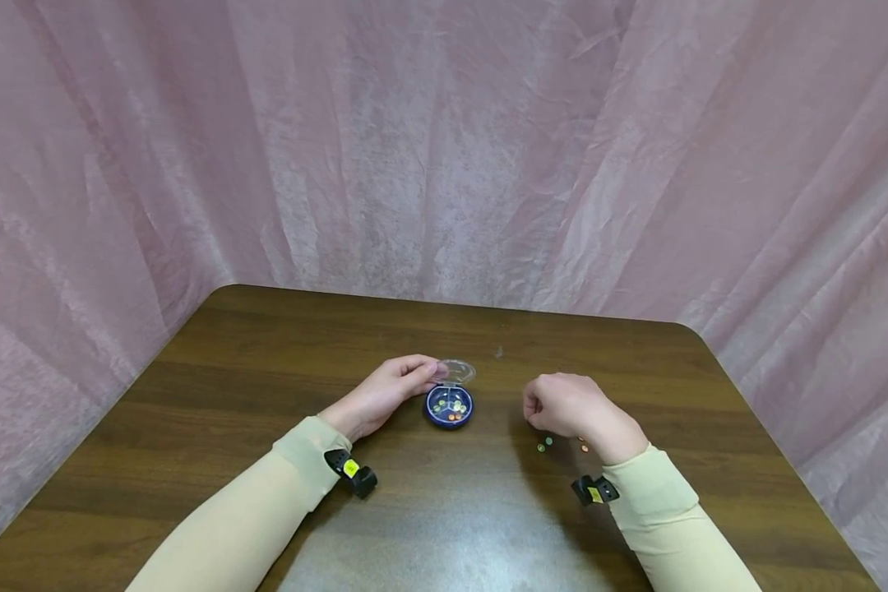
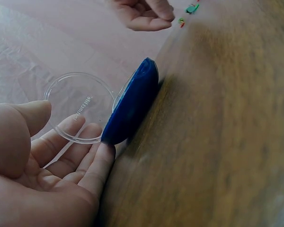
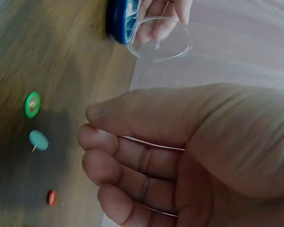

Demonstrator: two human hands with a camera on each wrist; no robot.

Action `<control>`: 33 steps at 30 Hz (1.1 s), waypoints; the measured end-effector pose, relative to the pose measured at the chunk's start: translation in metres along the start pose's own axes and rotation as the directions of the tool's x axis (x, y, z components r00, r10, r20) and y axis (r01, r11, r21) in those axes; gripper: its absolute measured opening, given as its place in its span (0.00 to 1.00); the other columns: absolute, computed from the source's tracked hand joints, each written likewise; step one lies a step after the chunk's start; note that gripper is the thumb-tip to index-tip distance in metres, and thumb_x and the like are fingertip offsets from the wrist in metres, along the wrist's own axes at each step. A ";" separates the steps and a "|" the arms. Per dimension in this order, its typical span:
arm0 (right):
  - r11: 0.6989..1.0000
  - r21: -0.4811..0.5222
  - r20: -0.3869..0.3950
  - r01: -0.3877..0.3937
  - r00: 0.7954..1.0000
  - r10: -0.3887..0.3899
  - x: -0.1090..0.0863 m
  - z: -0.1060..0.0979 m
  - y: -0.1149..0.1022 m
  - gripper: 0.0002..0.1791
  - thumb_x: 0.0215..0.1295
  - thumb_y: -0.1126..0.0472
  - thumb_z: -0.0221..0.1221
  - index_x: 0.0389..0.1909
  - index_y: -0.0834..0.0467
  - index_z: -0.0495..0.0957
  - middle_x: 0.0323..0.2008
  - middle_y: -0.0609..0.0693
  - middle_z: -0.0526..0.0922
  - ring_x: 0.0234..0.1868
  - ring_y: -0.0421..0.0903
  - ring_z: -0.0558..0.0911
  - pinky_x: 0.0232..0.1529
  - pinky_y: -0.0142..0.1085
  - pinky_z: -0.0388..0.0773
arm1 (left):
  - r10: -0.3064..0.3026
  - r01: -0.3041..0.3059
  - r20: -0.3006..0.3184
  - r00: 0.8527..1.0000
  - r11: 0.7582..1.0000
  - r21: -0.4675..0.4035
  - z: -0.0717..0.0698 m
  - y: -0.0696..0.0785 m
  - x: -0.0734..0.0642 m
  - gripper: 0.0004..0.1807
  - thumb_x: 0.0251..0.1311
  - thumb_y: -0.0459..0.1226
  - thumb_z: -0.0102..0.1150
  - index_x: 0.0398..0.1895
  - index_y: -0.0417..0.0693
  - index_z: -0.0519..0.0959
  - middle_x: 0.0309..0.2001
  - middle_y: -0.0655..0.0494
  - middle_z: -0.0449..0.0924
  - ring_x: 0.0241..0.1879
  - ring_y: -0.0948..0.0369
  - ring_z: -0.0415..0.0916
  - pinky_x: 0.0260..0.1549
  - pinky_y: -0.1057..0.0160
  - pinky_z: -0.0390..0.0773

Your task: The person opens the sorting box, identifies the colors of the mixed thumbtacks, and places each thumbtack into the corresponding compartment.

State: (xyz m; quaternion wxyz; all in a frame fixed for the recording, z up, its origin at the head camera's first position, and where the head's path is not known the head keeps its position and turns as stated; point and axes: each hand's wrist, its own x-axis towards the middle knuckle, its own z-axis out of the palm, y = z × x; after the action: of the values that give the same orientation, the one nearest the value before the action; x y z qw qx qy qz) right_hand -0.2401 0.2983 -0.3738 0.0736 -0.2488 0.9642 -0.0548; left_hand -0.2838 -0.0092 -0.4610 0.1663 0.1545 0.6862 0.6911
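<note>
A small round blue case (image 1: 449, 407) sits on the table with its hinged clear lid (image 1: 455, 372) raised. Several green and orange thumbtacks (image 1: 455, 417) lie in its divided inside. My left hand (image 1: 388, 395) holds the lid between thumb and fingers, and its lower fingers touch the side of the case, as the left wrist view shows. To the right, my right hand (image 1: 573, 407) hovers above the table, fingers curled and thumb tip against the index finger; nothing shows between them. Near it lie loose tacks: a green thumbtack (image 3: 32, 104), a blue-green thumbtack (image 3: 39, 140) and a red-orange thumbtack (image 3: 52, 197).
Both hands work over a brown wooden table (image 1: 266, 345) with rounded far corners. Pink curtains (image 1: 444, 164) hang behind it and along the sides. A small pale mark (image 1: 499, 352) shows on the tabletop beyond the case.
</note>
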 end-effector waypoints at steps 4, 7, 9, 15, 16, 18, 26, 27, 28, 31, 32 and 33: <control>1.000 -0.004 0.023 0.002 1.000 -0.002 -0.006 0.001 0.005 0.17 0.62 0.70 0.66 0.20 0.47 0.76 0.21 0.38 0.72 0.26 0.39 0.69 0.29 0.36 0.68 | -0.002 0.002 -0.007 1.000 1.000 -0.007 0.001 0.002 0.000 0.19 0.88 0.39 0.52 0.68 0.33 0.79 0.70 0.41 0.81 0.76 0.48 0.74 0.74 0.54 0.76; 1.000 -0.004 0.039 0.011 0.999 -0.011 -0.011 0.000 0.008 0.16 0.63 0.69 0.68 0.22 0.46 0.78 0.23 0.38 0.75 0.27 0.39 0.72 0.30 0.37 0.72 | -0.003 0.003 -0.007 1.000 1.000 -0.001 0.001 0.002 0.000 0.19 0.89 0.40 0.52 0.68 0.33 0.79 0.70 0.41 0.81 0.75 0.48 0.74 0.74 0.53 0.76; 1.000 -0.002 0.056 0.014 0.998 -0.014 -0.013 -0.002 0.009 0.15 0.63 0.68 0.69 0.23 0.46 0.79 0.24 0.38 0.76 0.27 0.39 0.73 0.31 0.37 0.74 | -0.008 0.008 -0.006 1.000 1.000 -0.001 0.000 0.003 0.000 0.19 0.89 0.40 0.52 0.68 0.33 0.79 0.70 0.41 0.80 0.76 0.48 0.74 0.75 0.53 0.75; 1.000 0.002 0.130 -0.024 0.991 0.024 -0.012 -0.003 0.010 0.15 0.59 0.70 0.71 0.26 0.46 0.80 0.26 0.38 0.78 0.28 0.39 0.75 0.35 0.38 0.77 | -0.012 0.011 -0.010 1.000 1.000 -0.004 -0.001 0.004 -0.001 0.20 0.88 0.40 0.53 0.68 0.33 0.79 0.71 0.41 0.80 0.75 0.49 0.74 0.74 0.54 0.75; 0.999 -0.001 0.140 -0.032 0.990 0.032 -0.012 -0.003 0.010 0.15 0.59 0.70 0.72 0.27 0.46 0.80 0.27 0.39 0.79 0.28 0.40 0.76 0.35 0.39 0.77 | -0.011 0.011 -0.011 1.000 1.000 -0.005 -0.001 0.004 -0.001 0.20 0.88 0.40 0.53 0.68 0.33 0.79 0.71 0.41 0.80 0.76 0.49 0.73 0.74 0.54 0.75; 0.999 -0.005 0.161 -0.051 0.986 0.051 -0.011 -0.002 0.010 0.15 0.58 0.69 0.73 0.27 0.47 0.80 0.27 0.39 0.79 0.28 0.40 0.76 0.35 0.39 0.78 | -0.009 0.009 -0.011 1.000 1.000 -0.005 -0.001 0.003 -0.001 0.20 0.88 0.40 0.53 0.68 0.33 0.79 0.71 0.41 0.80 0.76 0.49 0.74 0.74 0.54 0.75; 0.999 -0.005 0.155 -0.049 0.987 0.049 -0.011 0.003 0.010 0.16 0.58 0.70 0.72 0.25 0.47 0.78 0.25 0.39 0.78 0.26 0.40 0.76 0.33 0.38 0.76 | -0.011 0.011 -0.005 1.000 1.000 -0.002 0.000 0.002 0.000 0.20 0.89 0.41 0.52 0.68 0.34 0.79 0.71 0.42 0.80 0.76 0.49 0.73 0.75 0.53 0.75; 0.999 -0.002 0.151 -0.044 0.988 0.044 -0.011 0.004 0.010 0.16 0.57 0.70 0.71 0.24 0.47 0.78 0.24 0.39 0.77 0.25 0.40 0.75 0.32 0.37 0.76 | -0.012 0.012 -0.004 1.000 1.000 -0.001 0.000 0.002 0.000 0.20 0.89 0.41 0.52 0.68 0.34 0.79 0.71 0.42 0.80 0.76 0.49 0.73 0.75 0.53 0.75; 0.999 -0.002 0.147 -0.039 0.988 0.039 -0.011 0.004 0.010 0.16 0.57 0.71 0.70 0.23 0.47 0.78 0.24 0.39 0.77 0.24 0.40 0.75 0.32 0.37 0.75 | -0.013 0.013 -0.004 1.000 1.000 -0.001 0.000 0.002 0.000 0.20 0.89 0.41 0.52 0.68 0.34 0.79 0.71 0.42 0.80 0.76 0.49 0.73 0.75 0.53 0.75; 0.999 -0.003 0.140 -0.032 0.990 0.032 -0.011 0.005 0.011 0.16 0.56 0.72 0.67 0.22 0.47 0.78 0.22 0.39 0.77 0.23 0.39 0.75 0.30 0.36 0.74 | -0.013 0.013 -0.005 1.000 1.000 -0.001 0.000 0.001 0.000 0.20 0.89 0.41 0.52 0.68 0.34 0.79 0.71 0.42 0.80 0.76 0.49 0.73 0.75 0.53 0.75; 1.000 -0.003 0.139 -0.031 0.990 0.031 -0.011 0.006 0.011 0.16 0.57 0.72 0.67 0.22 0.47 0.78 0.22 0.39 0.77 0.23 0.39 0.75 0.30 0.36 0.74 | -0.013 0.013 -0.005 1.000 1.000 -0.001 0.000 0.001 0.000 0.20 0.89 0.41 0.52 0.68 0.34 0.79 0.71 0.42 0.80 0.76 0.49 0.73 0.75 0.53 0.75; 1.000 -0.005 0.136 -0.029 0.990 0.030 -0.011 0.006 0.011 0.17 0.57 0.72 0.67 0.22 0.47 0.78 0.22 0.39 0.76 0.23 0.39 0.75 0.30 0.36 0.73 | -0.014 0.014 -0.005 1.000 1.000 -0.001 0.000 0.001 0.000 0.20 0.89 0.41 0.52 0.68 0.34 0.79 0.71 0.42 0.80 0.76 0.49 0.73 0.75 0.53 0.75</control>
State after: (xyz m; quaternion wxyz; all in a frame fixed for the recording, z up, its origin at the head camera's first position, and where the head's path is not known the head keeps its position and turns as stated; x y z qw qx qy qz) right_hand -0.2348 0.3129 -0.3804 0.1396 -0.2378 0.9606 -0.0349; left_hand -0.2836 -0.0089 -0.4602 0.1693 0.1479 0.6874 0.6906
